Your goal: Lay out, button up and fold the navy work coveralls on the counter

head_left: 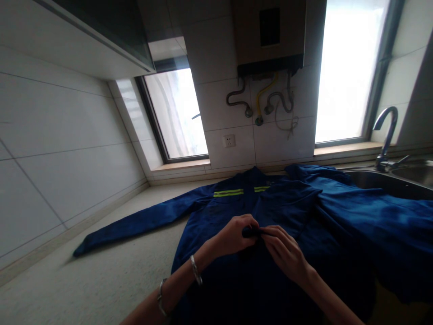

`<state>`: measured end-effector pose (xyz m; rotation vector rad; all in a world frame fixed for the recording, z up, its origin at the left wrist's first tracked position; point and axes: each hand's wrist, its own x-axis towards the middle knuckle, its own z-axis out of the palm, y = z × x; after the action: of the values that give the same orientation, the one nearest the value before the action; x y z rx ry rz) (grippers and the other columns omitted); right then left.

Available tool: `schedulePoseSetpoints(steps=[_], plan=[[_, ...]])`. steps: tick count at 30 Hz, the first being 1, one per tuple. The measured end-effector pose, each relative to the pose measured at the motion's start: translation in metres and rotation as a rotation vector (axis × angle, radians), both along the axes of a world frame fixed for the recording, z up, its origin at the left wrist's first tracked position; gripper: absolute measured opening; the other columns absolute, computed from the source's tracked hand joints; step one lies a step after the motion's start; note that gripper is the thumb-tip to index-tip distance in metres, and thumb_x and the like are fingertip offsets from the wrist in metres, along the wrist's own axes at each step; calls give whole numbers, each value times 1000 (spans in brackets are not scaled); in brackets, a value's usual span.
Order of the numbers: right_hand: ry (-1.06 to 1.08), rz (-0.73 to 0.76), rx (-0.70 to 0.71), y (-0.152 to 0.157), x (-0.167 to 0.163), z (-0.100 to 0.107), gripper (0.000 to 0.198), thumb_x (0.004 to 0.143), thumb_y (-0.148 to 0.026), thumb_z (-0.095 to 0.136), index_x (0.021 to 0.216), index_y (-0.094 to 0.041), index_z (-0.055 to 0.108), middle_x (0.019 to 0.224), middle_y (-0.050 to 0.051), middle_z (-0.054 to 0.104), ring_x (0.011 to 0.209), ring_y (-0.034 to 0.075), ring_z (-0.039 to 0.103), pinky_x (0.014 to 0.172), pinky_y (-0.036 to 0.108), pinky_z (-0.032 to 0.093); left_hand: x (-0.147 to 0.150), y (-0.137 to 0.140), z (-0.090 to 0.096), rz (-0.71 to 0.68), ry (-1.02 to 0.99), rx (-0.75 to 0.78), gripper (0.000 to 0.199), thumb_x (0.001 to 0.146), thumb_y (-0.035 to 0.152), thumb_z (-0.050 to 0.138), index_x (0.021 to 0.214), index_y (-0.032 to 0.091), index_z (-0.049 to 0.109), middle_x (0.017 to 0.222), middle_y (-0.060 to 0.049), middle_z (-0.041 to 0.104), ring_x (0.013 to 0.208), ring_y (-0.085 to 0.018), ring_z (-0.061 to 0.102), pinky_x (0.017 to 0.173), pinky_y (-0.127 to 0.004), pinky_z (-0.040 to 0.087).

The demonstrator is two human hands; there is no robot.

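Note:
A dark blue work jacket (209,221) with yellow-green stripes across the chest lies spread on the counter, its collar towards the wall and one sleeve stretched out to the left. My left hand (237,234) is closed on a dark fold of the jacket at its front middle. Opposite it, my right hand (287,253) pinches the same fold between thumb and fingers, with the fingertips of both hands almost meeting. Whether a button or zip is between them is too dark to tell. Bracelets circle my left forearm.
More blue cloth (375,216) lies bunched on the right, reaching the edge of the metal sink (368,178) with its faucet (387,135). A pale counter (111,280) runs along the tiled wall. Above hangs a water heater (270,34) with pipes, between two windows.

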<state>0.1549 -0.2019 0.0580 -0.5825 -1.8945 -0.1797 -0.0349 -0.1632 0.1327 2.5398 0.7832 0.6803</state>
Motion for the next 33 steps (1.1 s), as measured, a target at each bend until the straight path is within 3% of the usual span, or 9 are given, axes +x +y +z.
schedulePoseSetpoints(steps=[14,33], plan=[[-26,4,34,2,-4,-4,33,85,-3,47,113,-18,55,96,9,63,90,19,60,79,36,55,0,1,-6,-73,75,254,19,74,8,55,91,15,60,89,-5,61,86,-15,56,79,-24,46],[-33,41,12,6,-8,-10,29,83,-1,47,106,-18,53,88,8,60,80,16,57,69,31,52,-1,8,-16,-78,50,215,14,66,7,60,77,15,62,81,-4,62,75,-13,57,70,-21,44]])
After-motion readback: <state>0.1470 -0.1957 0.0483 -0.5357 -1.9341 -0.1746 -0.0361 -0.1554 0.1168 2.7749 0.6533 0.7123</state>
